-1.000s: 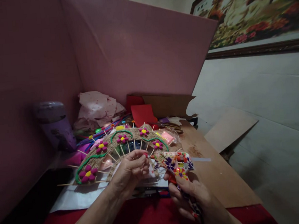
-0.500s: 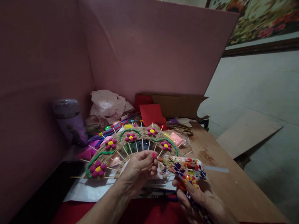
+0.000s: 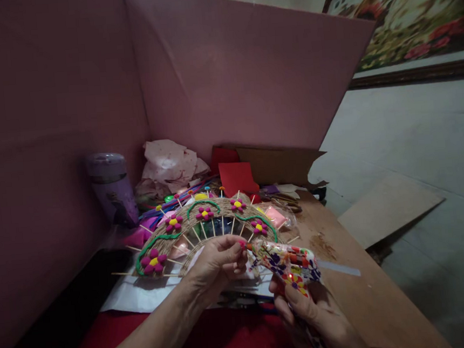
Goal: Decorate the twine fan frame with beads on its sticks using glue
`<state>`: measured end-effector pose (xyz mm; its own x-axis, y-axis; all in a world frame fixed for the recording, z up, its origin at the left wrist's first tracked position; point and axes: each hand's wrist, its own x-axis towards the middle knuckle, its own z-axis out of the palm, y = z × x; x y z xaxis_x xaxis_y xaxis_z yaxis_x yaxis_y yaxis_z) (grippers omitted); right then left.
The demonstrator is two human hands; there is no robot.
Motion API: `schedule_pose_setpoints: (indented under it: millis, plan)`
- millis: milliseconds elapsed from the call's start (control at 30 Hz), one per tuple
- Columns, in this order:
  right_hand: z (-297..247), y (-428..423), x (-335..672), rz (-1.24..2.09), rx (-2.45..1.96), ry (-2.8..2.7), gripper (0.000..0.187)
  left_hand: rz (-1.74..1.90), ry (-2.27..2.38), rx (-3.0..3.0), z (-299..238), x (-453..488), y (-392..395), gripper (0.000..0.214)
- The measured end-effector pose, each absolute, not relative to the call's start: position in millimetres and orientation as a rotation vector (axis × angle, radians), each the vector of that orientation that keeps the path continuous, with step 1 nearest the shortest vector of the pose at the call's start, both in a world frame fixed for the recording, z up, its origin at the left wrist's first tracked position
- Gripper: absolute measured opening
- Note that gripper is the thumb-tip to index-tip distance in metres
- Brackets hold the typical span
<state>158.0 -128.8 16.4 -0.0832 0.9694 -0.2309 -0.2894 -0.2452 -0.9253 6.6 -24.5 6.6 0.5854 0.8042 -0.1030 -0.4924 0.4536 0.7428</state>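
Note:
A fan-shaped jute weave (image 3: 188, 229) on wooden skewers lies in front of me, decorated with pink clay flowers and green clay vines. My left hand (image 3: 217, 262) is closed in a pinch on a small pink clay piece (image 3: 242, 243) just below the weave's inner arc. My right hand (image 3: 309, 313) is wrapped round the handle of a flower-patterned hot glue gun (image 3: 290, 261). The gun's nozzle points left and sits right at the pink piece. A clear glue stick (image 3: 340, 267) juts from the gun's back.
A purple flask (image 3: 113, 187) stands at the back left by the pink partition (image 3: 228, 82). Crumpled pink paper (image 3: 170, 163), red card (image 3: 236, 176), coloured sticks and a clay bag (image 3: 278, 216) crowd behind the weave. White paper (image 3: 124, 297) lies under it; brown cardboard (image 3: 360, 298) covers the right.
The view has swung left, so everything sits further right in the picture. Both hands keep the same grips, with the glue gun's nozzle still at the pink piece.

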Motion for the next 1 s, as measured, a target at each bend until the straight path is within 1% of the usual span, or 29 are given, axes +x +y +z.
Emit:
schedule_pose_setpoints:
  millis: [433,1000]
  plan:
    - [24.3,-131.1,154.5,1.509,-1.277,-0.876,0.047,0.843,0.489,0.761,5.0,7.1,-22.8,0.019]
    - [19.0,-131.0,153.1,1.482,-1.280,-0.829,0.047,0.852,0.514,0.762,5.9,7.8,-23.5,0.022]
